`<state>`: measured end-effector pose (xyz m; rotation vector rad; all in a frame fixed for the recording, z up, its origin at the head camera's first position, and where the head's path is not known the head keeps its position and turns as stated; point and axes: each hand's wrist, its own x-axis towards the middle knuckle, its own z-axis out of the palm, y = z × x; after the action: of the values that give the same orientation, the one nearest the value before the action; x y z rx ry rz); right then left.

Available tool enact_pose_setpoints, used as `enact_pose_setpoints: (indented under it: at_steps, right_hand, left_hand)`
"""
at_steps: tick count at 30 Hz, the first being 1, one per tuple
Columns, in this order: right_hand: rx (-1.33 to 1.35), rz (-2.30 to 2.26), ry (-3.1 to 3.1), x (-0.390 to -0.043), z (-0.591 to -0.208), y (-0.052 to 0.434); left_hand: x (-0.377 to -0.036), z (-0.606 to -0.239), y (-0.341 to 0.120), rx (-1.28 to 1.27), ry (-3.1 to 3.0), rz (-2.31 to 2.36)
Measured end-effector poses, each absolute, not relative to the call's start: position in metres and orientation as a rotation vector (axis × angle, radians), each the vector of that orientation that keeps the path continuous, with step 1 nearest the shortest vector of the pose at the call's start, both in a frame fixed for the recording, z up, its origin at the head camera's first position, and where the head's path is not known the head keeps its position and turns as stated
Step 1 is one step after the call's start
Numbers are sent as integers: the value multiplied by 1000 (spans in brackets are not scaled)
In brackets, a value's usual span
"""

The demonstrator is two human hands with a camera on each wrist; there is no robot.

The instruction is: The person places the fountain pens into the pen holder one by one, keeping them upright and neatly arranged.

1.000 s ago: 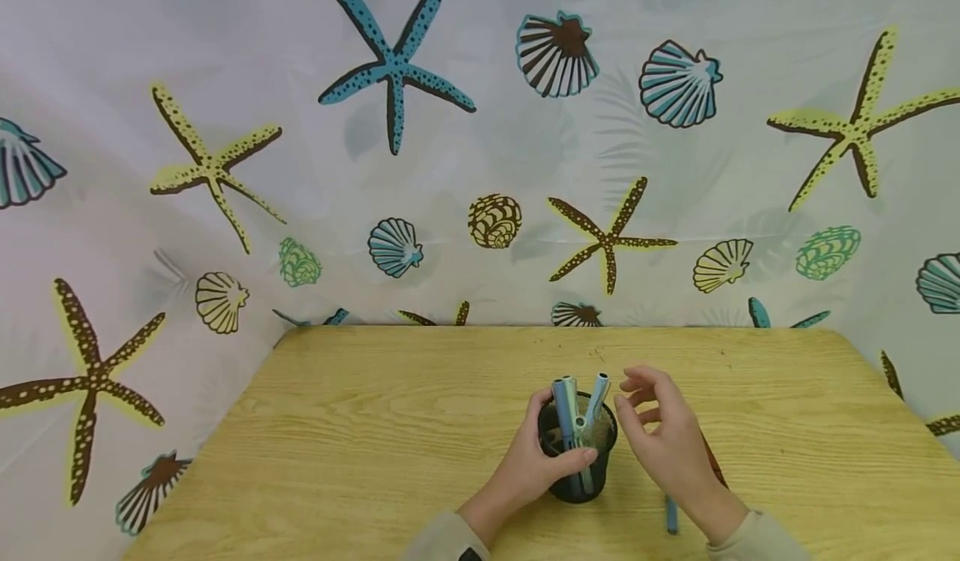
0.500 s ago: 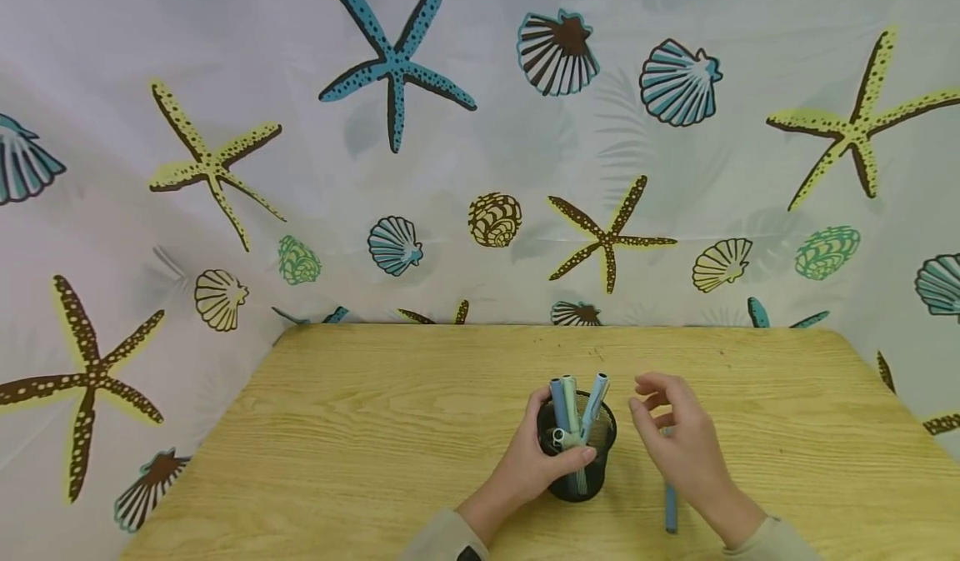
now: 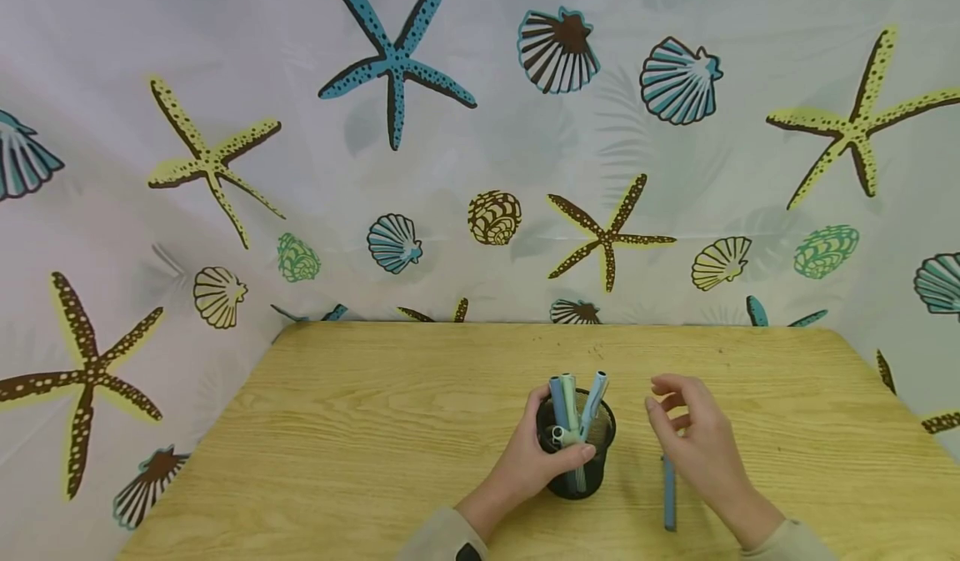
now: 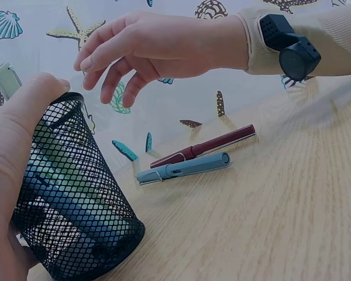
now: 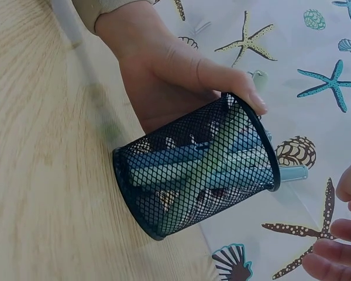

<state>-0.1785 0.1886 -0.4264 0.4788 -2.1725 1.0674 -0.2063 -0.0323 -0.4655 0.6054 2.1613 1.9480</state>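
Note:
My left hand (image 3: 525,461) grips a black mesh pen cup (image 4: 76,193), its thumb across the near side by the rim. Several pens stand in the cup, among them a dark blue pen (image 3: 558,403), a pale green pen (image 3: 571,403) and a light blue pen (image 3: 595,401). Another pale green pen (image 3: 562,437) leans low against the rim. To the cup's right, my right hand (image 3: 701,440) hovers with loosely bent fingers and nothing in them. Below it on the table lie a blue pen (image 3: 670,498) and a dark red pen (image 4: 205,145), the latter hidden in the head view.
The wood-grain table (image 3: 375,428) runs back to a white cloth (image 3: 480,127) printed with starfish and shells, which also rises along both sides. A black device (image 4: 292,50) is strapped on the right sleeve.
My right hand has drawn away from the cup to the right, uncovering more of the blue pen and covering the red one. One pale green pen in the cup has tipped toward the left.

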Motion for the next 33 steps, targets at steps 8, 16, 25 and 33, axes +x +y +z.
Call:
enact_pose_setpoints:
  at_steps: [8,16,25,33]
  right_hand:
    - [425,1070,-2206,-176,-426,197]
    - [410,1022,-2219,-176,-427,205]
    - [370,1003,-2239,-172,-428,216]
    - [307,993,-2305,-170,-431,226]
  left_hand:
    - [-205,-464,-34,562,2172,1913]
    - [-196,-445,-35,570,2147,1933]
    - [-205,-462,-34,561,2163,1924]
    - [-190,-435,-35,589,2134,1941]
